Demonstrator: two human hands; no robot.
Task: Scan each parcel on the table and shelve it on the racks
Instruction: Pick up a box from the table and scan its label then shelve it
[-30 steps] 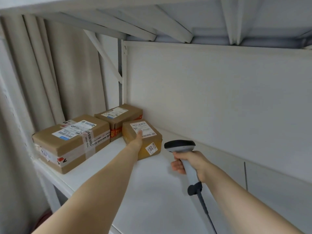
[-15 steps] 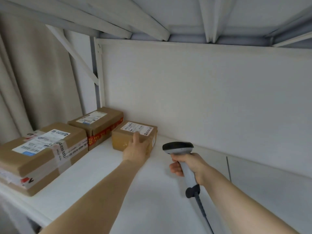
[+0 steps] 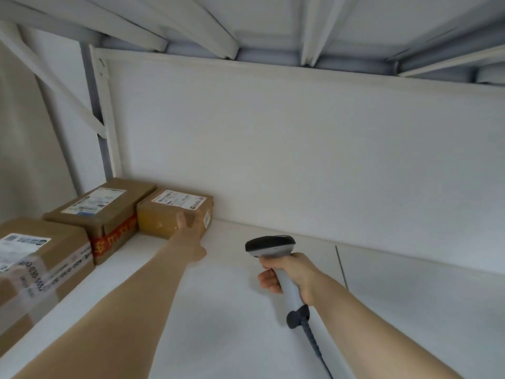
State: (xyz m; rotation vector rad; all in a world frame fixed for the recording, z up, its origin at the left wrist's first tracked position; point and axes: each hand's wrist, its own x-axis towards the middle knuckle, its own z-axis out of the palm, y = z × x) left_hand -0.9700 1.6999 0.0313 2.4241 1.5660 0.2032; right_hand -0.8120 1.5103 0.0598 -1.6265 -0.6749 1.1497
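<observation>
Three brown cardboard boxes sit on the white shelf board [image 3: 218, 310] of a metal rack. The small brown box with a white label on top [image 3: 175, 214] stands at the back, close to the white back wall [image 3: 300, 160]. Just left of it, touching or nearly touching, is a longer brown box with red printed tape [image 3: 101, 214]. Nearer the camera is a big brown box with clear tape and black numbers [image 3: 35, 266]; its left and bottom parts are cut off at the edge of the view.

The left hand [image 3: 191, 228] reaches far out on a straight arm. It lies against the front of the small box, with fingers spread open and not gripping.

The right hand [image 3: 287, 274] is closed around the handle of a grey and black barcode scanner [image 3: 273, 250]. The scanner's dark head points toward the boxes. Its dark cord [image 3: 314, 343] runs down out of view.

The words on the labels are too blurry to read. White beams [image 3: 213, 31] of the shelf above cross the top.
</observation>
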